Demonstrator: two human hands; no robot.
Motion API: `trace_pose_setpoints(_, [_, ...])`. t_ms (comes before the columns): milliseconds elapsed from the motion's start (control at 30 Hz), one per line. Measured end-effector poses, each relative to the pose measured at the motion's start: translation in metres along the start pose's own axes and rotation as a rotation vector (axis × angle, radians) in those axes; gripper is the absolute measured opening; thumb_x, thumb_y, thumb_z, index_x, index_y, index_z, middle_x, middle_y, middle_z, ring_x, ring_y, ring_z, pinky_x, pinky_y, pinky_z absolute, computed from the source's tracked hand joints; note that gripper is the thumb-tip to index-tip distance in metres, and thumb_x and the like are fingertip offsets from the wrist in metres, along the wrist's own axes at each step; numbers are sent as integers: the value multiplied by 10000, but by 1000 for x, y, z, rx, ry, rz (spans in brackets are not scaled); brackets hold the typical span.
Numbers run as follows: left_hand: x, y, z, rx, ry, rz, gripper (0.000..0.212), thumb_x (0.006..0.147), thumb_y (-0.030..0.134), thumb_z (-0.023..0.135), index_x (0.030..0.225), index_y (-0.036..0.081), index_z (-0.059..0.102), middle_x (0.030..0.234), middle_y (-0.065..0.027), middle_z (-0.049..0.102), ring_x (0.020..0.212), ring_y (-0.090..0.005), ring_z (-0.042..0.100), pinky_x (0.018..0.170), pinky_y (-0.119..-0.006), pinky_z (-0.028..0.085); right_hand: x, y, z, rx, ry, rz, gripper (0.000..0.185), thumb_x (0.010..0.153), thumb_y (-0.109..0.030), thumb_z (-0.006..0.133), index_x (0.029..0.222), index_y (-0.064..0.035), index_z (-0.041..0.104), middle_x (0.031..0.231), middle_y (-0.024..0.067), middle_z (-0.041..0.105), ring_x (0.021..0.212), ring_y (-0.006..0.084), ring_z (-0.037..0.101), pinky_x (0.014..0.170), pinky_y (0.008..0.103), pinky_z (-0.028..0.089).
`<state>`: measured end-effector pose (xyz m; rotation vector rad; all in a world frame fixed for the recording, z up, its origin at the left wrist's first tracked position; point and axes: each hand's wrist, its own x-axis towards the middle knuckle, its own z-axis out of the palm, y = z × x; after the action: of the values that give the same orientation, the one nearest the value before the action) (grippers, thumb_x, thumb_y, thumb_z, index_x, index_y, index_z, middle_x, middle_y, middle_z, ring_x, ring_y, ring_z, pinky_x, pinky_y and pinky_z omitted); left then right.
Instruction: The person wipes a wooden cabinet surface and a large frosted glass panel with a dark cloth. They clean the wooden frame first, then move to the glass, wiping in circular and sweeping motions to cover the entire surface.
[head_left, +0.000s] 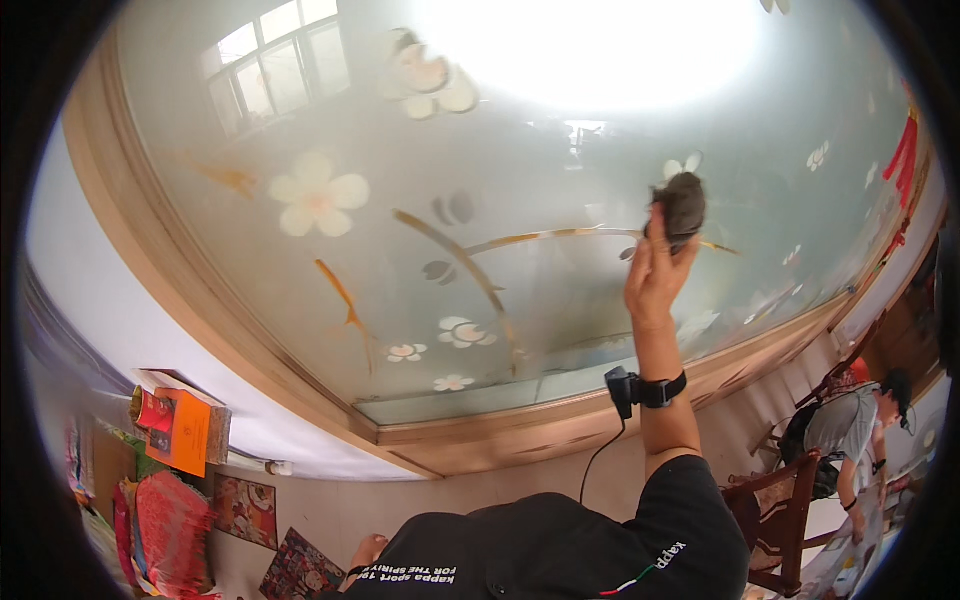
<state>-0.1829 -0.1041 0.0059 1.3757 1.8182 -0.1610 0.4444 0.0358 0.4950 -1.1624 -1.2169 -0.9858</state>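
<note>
Raised to a large frosted glass panel with painted flowers and branches, my right hand presses a dark grey cloth against it. The cloth covers part of a small flower near the right end of a curved branch. A black strap with a small device and a cable sits on my right forearm. Low at my side is my left hand, partly hidden by my black shirt; its fingers are too hidden to tell whether it holds anything.
A wooden frame borders the glass. A wooden chair stands at the lower right, and beyond it a person bends over a table. Lower left are an orange booklet, a red fringed cloth and two patterned mats. A red tassel hangs far right.
</note>
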Motion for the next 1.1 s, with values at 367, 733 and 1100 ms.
trace_pose_setpoints(367, [-67,107,-20,-57,92,56,312,782,271,575,1009,65,630,922,-170,647,868,-304,612,783,-391,470,-31,185,-68,-265,180,214,375,942,-134,393,1282,9,459,1323,163,459,1223,267,414,1068,397,157])
trace_pose_setpoints(733, [-53,62,-16,8,-27,-135,312,791,257,501,1005,83,646,975,-194,632,959,-348,594,824,-403,464,-29,81,-37,-128,199,381,441,975,-285,317,1316,-31,433,1294,261,368,1183,361,345,991,418,266])
trace_pose_setpoints(1100, [-51,-22,-23,-84,-48,-148,302,791,256,507,968,49,638,978,-207,620,934,-376,583,802,-415,465,-48,-183,67,143,-150,35,420,925,-198,374,1287,-8,471,1341,292,230,1248,394,271,1034,423,220])
